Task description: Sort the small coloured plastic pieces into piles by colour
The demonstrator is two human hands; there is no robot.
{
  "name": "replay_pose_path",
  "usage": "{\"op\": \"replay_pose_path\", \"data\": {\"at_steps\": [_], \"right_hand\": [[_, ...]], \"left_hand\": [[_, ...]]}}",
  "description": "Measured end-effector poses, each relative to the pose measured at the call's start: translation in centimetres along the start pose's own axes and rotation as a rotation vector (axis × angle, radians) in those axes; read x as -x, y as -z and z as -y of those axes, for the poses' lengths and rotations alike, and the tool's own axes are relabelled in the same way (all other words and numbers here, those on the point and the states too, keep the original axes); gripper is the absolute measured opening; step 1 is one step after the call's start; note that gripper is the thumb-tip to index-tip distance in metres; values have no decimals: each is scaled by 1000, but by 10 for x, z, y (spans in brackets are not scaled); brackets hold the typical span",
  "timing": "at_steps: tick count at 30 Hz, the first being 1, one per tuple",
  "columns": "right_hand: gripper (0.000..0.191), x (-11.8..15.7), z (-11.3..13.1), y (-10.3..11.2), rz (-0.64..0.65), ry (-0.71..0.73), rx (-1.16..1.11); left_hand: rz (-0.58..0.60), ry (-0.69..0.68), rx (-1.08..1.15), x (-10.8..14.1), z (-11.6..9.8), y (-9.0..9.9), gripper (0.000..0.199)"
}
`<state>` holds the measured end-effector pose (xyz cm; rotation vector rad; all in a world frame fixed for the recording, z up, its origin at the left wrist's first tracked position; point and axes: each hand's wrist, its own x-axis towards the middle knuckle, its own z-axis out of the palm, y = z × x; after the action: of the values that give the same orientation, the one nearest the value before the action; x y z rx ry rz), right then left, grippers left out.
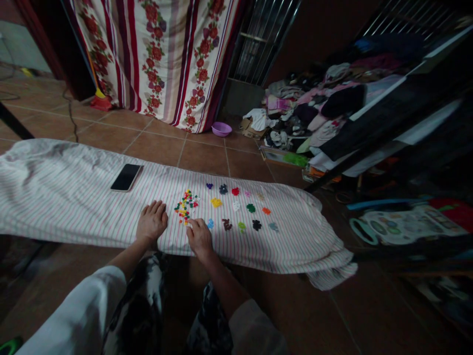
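Observation:
Small pieces lie on a striped cloth [111,217]. A mixed-colour pile [184,206] of red, yellow, green and white bits sits between and beyond my hands. Right of it are several single-colour clusters, among them yellow [216,202], red [235,191], dark green [251,208], brown [226,224] and black [256,225]. My left hand [152,220] rests flat on the cloth, left of the mixed pile, fingers stretched out. My right hand [199,237] touches the near edge of that pile with its fingers bent together; whether a piece is between the fingertips is too small to tell.
A dark phone [126,177] lies on the cloth's left part. Beyond the cloth are a floral curtain [177,64], a purple basin [221,129] and a heap of clothes [314,108]. A dark bar [336,170] slants at the right.

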<state>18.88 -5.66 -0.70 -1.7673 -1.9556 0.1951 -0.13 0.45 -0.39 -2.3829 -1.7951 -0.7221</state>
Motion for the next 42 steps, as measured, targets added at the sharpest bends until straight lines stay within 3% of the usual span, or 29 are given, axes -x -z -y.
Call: {"op": "replay_pose_path", "data": {"at_steps": [11, 24, 42], "right_hand": [[18, -10, 16, -3, -25, -109, 133], [14, -4, 10, -1, -35, -59, 50], [28, -2, 5, 14, -41, -3, -80]], "left_hand": [[-14, 6, 13, 0, 0, 0, 38], [-30, -21, 10, 1, 1, -2, 38], [-54, -41, -19, 2, 3, -5, 38]]}}
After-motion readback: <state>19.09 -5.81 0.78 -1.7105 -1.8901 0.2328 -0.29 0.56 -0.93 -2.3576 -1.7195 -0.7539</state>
